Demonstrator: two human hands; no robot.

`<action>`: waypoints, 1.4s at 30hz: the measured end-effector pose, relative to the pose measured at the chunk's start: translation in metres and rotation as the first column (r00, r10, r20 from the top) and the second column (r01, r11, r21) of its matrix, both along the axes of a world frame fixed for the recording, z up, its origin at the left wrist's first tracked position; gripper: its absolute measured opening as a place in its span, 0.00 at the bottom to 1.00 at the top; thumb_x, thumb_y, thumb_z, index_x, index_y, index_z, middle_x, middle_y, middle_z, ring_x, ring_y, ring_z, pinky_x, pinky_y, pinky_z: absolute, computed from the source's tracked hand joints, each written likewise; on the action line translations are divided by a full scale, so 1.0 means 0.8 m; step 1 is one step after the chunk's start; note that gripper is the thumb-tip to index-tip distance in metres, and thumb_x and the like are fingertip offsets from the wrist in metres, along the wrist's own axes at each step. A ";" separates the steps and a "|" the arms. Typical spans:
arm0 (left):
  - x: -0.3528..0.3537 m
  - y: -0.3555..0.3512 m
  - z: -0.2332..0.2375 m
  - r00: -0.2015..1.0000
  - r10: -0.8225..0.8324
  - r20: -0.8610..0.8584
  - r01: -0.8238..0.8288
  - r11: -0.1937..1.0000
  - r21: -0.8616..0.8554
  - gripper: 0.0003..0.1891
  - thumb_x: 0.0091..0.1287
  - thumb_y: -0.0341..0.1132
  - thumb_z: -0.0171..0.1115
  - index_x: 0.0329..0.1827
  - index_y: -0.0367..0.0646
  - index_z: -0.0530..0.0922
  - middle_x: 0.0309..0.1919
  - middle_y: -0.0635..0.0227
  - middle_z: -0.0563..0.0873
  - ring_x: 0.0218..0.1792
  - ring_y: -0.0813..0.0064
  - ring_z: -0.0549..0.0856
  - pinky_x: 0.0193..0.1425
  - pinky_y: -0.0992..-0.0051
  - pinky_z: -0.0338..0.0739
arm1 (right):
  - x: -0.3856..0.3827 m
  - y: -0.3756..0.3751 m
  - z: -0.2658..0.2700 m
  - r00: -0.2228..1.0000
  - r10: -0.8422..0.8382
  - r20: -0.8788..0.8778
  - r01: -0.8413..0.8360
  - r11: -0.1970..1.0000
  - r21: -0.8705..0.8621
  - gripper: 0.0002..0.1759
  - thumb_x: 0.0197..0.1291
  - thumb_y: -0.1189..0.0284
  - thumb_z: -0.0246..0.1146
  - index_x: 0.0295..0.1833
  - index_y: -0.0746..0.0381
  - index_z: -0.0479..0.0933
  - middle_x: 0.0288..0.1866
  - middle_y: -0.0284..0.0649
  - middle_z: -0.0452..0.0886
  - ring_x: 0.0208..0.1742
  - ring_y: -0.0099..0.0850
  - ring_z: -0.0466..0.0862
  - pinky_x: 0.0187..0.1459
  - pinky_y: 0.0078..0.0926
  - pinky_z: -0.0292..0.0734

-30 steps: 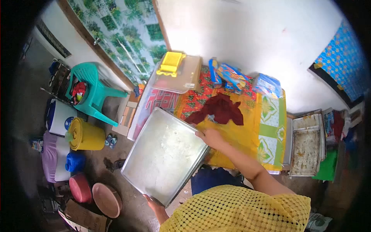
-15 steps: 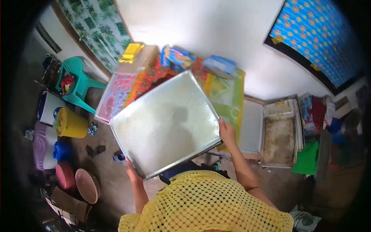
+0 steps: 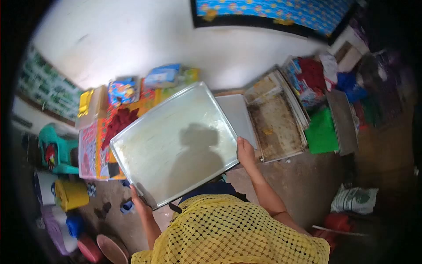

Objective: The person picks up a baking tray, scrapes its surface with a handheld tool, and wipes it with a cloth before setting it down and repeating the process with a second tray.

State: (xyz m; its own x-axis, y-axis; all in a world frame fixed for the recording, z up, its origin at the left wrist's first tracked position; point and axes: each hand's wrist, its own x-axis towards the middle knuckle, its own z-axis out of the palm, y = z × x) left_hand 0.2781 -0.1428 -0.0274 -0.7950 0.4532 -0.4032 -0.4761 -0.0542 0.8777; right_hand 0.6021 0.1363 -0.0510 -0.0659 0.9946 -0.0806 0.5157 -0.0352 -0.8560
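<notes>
A large, shallow metal baking tray (image 3: 149,145) is held out in front of my body, tilted, with a shadow falling across its bare surface. My left hand (image 3: 140,203) grips its lower left corner, thumb at the rim. On the right edge, my right hand (image 3: 245,152) is closed round the rim near the lower corner. The fingers under the tray are hidden. Behind it, a table with a patterned cover (image 3: 90,152) is partly covered by the tray. A dark red cloth (image 3: 118,125) lies on that table.
To the right, a stack of stained trays (image 3: 274,121) stands near a pale flat tray (image 3: 237,115) and a green sheet (image 3: 322,132). At left are a green chair (image 3: 59,152), a yellow bucket (image 3: 72,195) and basins (image 3: 112,248). A white sack (image 3: 354,200) lies on the floor at right.
My view has turned to the right, bringing the stacked trays and the sack further into sight. The baking tray stays in both hands, turning along with my body.
</notes>
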 end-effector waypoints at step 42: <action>0.901 0.863 -0.050 -0.259 -0.812 -0.524 0.804 0.119 -0.583 0.34 0.57 0.58 0.62 0.44 0.28 0.80 0.43 0.40 0.83 0.49 0.46 0.82 0.55 0.58 0.75 | 0.853 0.022 0.004 0.450 -0.878 -0.161 0.863 0.474 -0.172 0.37 0.70 0.48 0.47 0.60 0.76 0.69 0.55 0.46 0.77 0.53 0.33 0.77 0.56 0.29 0.69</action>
